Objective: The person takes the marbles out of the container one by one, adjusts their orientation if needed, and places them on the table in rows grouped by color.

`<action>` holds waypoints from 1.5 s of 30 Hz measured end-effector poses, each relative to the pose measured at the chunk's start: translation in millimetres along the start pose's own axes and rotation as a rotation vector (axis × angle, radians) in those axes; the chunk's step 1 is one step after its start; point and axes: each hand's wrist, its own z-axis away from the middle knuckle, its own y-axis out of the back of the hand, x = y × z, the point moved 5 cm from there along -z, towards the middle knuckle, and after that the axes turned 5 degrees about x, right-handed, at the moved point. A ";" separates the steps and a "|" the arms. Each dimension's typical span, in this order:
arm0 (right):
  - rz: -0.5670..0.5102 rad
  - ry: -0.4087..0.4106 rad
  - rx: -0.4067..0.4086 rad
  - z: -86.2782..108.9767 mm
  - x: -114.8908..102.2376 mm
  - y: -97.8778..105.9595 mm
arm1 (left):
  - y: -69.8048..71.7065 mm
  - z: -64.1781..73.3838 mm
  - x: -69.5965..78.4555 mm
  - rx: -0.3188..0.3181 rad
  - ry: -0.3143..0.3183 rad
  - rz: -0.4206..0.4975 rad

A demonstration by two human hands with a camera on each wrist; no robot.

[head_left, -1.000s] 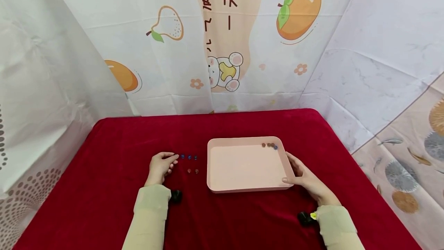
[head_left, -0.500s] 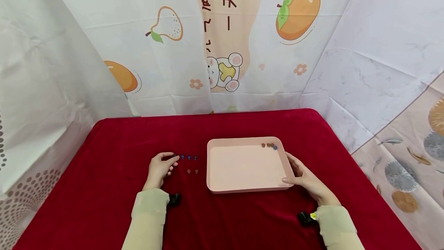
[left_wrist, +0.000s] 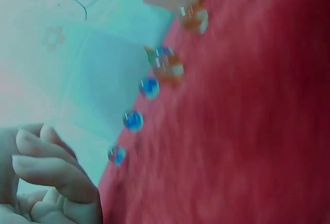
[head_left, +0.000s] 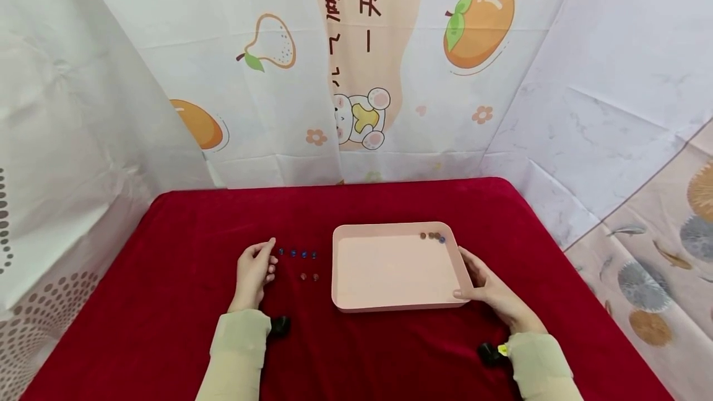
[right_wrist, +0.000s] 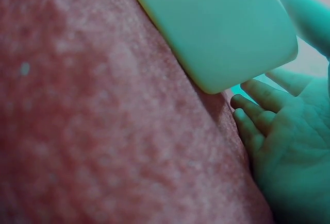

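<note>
Small glass marbles lie in two rows on the red cloth [head_left: 401, 357], left of centre in the head view. The upper row has four blue marbles [head_left: 293, 253], the rightmost looking darker; just below its right half sit two reddish-brown marbles [head_left: 303, 276], slightly apart. The left wrist view shows their make: clear, glossy balls with bright highlights, the blue ones streaked vivid blue inside, the nearest of them also tinged purplish, the brown ones showing orange with a pale patch. One orange marble there partly covers a blue one, with a green fleck beside it.

The tray [head_left: 395, 271], right of centre, is pale pink, shallow and rectangular, with rounded corners and a smooth, plain wall. In its upper right corner rest three brown marbles [head_left: 431, 236] and one blue marble [head_left: 442, 240], close together.

At the left end of the upper row, the left hand [head_left: 255, 272] is just beside the nearest marble, apart from it, fingers loosely curled, thumb and forefinger tips near each other. The right hand [head_left: 490, 286] grips the tray's right side, thumb over the rim near the lower right corner, fingers outside the wall.
</note>
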 end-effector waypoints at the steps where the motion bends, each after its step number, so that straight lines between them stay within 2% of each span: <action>1: -0.003 0.000 0.001 0.1 0.3 -0.1 | -2.3 5.1 4.9 0.002 -0.006 0.019; 5: 0.000 -0.003 0.002 0.2 1.0 -0.3 | -14.6 9.1 13.3 0.010 -0.063 0.093; 8: 0.007 -0.007 0.001 0.1 1.8 0.3 | -27.1 6.3 16.3 -0.015 -0.110 0.130; 9: 0.010 -0.006 0.002 0.0 2.2 0.6 | -32.1 9.3 20.5 -0.034 -0.123 0.134; 15: 0.012 -0.001 0.001 -0.1 3.4 1.8 | -67.1 22.2 37.2 -0.137 -0.175 0.114; 21: 0.012 0.006 0.001 0.0 2.5 1.3 | -102.9 31.1 47.5 -0.210 -0.197 0.091; 28: 0.016 0.002 0.004 0.6 1.5 0.8 | -134.6 36.5 55.1 -0.270 -0.210 -0.006; 34: 0.020 0.009 0.002 0.5 1.9 0.8 | -160.1 38.6 55.4 -0.354 -0.195 -0.095; 45: 0.028 0.003 0.006 0.1 2.4 0.8 | -202.4 40.6 49.7 -0.512 -0.152 -0.162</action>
